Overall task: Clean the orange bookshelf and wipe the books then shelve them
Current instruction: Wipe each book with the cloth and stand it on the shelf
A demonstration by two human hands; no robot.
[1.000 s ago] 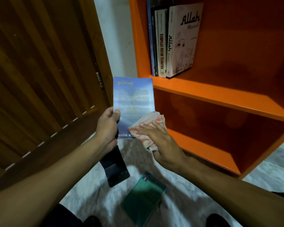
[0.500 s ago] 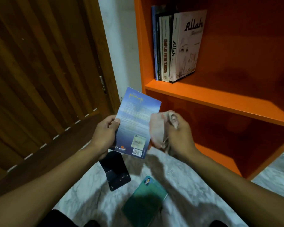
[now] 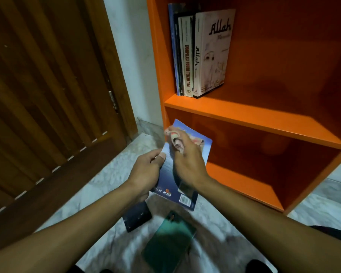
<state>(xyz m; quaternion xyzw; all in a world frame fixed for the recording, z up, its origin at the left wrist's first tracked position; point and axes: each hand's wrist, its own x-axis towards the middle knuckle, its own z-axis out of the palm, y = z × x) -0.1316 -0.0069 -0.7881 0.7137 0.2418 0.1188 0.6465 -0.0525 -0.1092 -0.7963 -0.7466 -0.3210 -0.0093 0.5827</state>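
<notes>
1. Compared with half a second ago, the blue book (image 3: 185, 170) has been tipped further toward the bookshelf, so its top corner now sits in front of the lower compartment instead of left of it. A second ago it was held nearly upright and square to the camera.
2. The rag (image 3: 174, 138) has been carried up too: earlier it was pressed near the bottom of the cover, now it's bunched up at the book's top end.
3. The book is held in the air above the marble floor (image 3: 110, 174), just in front of the orange bookshelf (image 3: 254, 119). Its long axis runs from lower right, barcode end, up and to the left, the far end pointing toward the shelf's left wall. The back cover is turned up to the camera.
4. The left hand (image 3: 146, 172) is wrapped on the book's left edge, thumb laid on the cover, so that grip is holding the book.
5. The right hand (image 3: 187, 160) is curled round the rag, and the cloth is pushed against the cover. A bit blurry there.
6. On the upper shelf a few shelved books (image 3: 199, 54) are stood upright against the left wall, spines out.
7. Down on the floor a black book (image 3: 137, 217) and a green book (image 3: 169, 241) are lying flat, near each other. A wooden door (image 3: 47, 95) is seen on the left.
</notes>
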